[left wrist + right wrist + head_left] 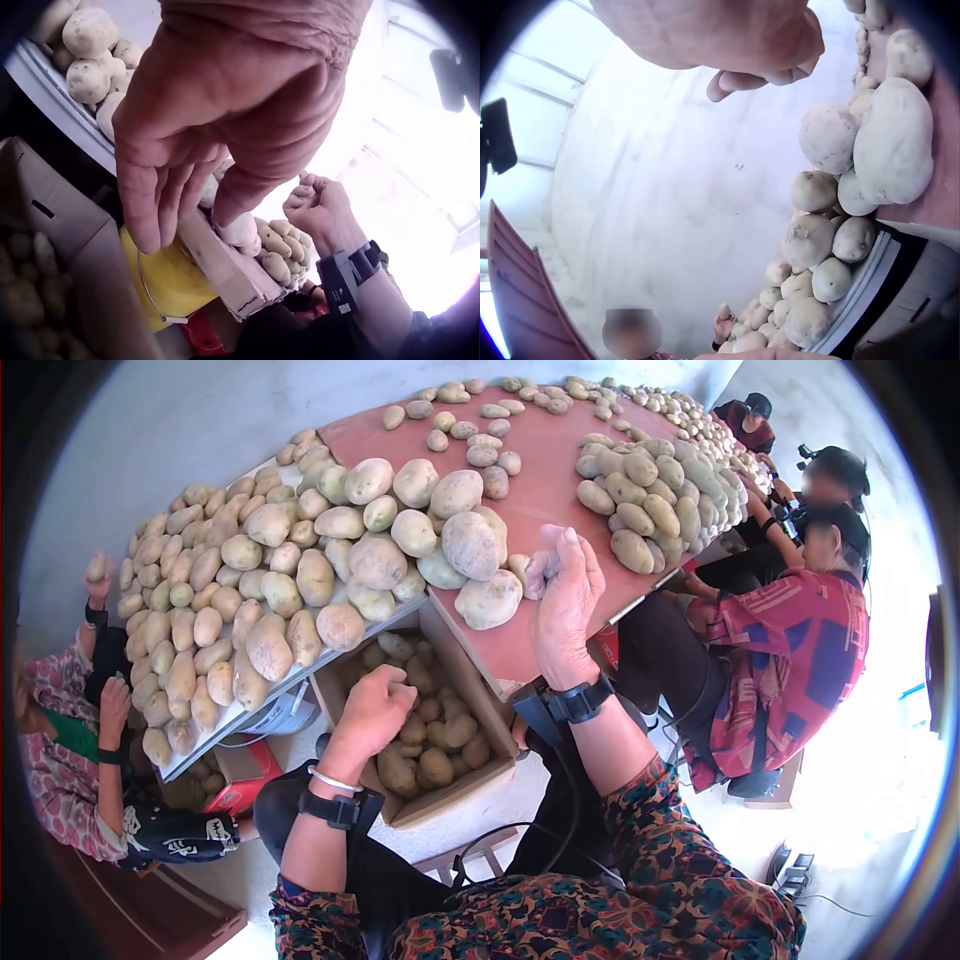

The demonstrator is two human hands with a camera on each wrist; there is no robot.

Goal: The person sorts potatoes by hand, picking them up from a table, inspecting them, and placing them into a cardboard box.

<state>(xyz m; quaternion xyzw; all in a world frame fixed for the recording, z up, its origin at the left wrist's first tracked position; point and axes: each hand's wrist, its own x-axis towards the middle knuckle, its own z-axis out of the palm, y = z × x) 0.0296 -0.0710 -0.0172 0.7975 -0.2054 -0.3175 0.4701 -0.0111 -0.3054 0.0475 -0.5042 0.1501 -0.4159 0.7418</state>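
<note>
My left hand (375, 715) hangs over a cardboard box (497, 760) of potatoes (435, 768), just off the front edge of the heaped table. In the left wrist view its fingers (139, 199) are loosely bent downward, with no potato in them. My right hand (570, 610) is raised beside the right end of the large-potato heap, close to a big pale potato (489, 600). Its fingers (742, 79) bend loosely in the right wrist view, and no potato shows in them.
Large potatoes (268, 645) cover the table's left part. Another potato heap (645, 500) lies on the reddish tabletop (545, 505) at right. One person (790, 650) sits at right, another (75, 735) at left. A yellow bucket (161, 274) stands beside the box.
</note>
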